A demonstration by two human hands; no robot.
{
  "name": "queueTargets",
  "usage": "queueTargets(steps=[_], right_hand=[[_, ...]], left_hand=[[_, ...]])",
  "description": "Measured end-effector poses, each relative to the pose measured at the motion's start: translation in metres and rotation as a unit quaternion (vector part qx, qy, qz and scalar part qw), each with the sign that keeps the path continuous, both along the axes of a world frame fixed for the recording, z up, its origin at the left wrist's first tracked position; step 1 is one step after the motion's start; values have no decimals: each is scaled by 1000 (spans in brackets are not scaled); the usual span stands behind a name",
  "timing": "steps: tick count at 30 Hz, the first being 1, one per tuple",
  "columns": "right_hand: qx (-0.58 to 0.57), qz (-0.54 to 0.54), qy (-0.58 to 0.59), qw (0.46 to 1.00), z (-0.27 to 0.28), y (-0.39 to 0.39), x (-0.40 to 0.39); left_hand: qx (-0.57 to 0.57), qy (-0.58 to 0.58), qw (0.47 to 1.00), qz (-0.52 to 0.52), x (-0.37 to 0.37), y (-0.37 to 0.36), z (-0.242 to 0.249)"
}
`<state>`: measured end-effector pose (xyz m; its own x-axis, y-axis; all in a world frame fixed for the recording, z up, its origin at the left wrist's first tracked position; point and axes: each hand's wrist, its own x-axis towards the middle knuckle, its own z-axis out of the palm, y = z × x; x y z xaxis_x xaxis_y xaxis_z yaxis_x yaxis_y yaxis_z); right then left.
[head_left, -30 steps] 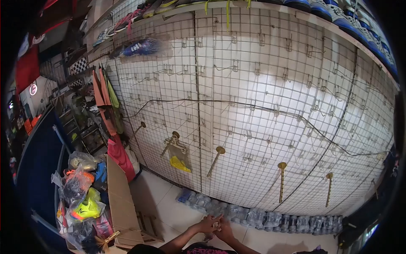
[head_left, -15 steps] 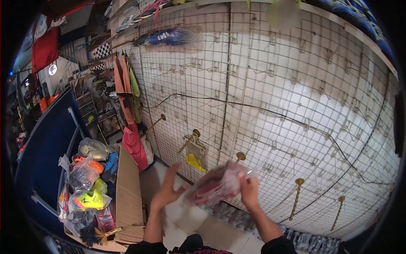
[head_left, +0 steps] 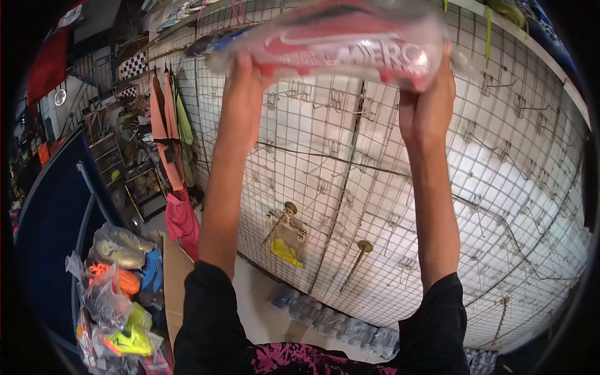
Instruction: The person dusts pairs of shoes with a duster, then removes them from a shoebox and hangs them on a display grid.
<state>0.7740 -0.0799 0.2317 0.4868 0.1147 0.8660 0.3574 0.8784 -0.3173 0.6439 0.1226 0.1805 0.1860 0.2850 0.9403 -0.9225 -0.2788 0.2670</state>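
the left hand (head_left: 245, 87) and right hand (head_left: 435, 103) clasp opposite ends of a plastic-wrapped red shoe (head_left: 350, 47), high before the wire grid (head_left: 340, 181), long axis sideways, studs down, while a cardboard box (head_left: 177, 275) at lower left holds bagged shoes (head_left: 122, 284).

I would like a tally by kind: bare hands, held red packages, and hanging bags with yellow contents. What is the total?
Bare hands, left hand and right hand: 2
Red shoe package in clear plastic: 1
Clear bag with yellow contents, on wire grid: 1
Total: 4
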Motion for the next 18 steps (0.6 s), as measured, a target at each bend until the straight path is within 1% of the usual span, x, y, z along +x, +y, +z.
queueTargets(steps=[1, 3, 5, 6, 7, 9, 10, 11, 14, 15, 17, 18], right_hand=[[4, -1, -19, 1000, 10, 11, 5], [9, -21, -51, 998, 24, 29, 11], [30, -5, -58, 998, 34, 46, 15], [39, 4, -62, 997, 38, 55, 19], [21, 12, -66, 998, 43, 56, 31], [24, -22, -78, 996, 46, 67, 48], [24, -37, -85, 995, 47, 73, 57], [10, -29, -108, 994, 49, 76, 73], [3, -54, -124, 991, 60, 81, 82], [5, -44, -122, 992, 63, 82, 83], [24, -47, -108, 993, 58, 87, 85], [33, -50, -101, 993, 54, 88, 87]], left_hand=[[22, 10, 1000, 2, 10, 20, 16], [6, 14, 1000, -24, 26, 43, 40], [6, 18, 999, -50, 42, 62, 55], [14, 18, 998, -61, 50, 71, 59], [22, 18, 997, -72, 55, 76, 63], [74, 57, 996, -12, 60, 80, 72], [47, 58, 996, -46, 72, 86, 75], [18, 58, 995, -79, 83, 92, 79], [76, 10, 993, -85, 103, 109, 93], [31, 20, 992, -121, 103, 107, 94], [62, 7, 990, -126, 121, 134, 95], [77, 1, 988, -130, 120, 133, 94]])
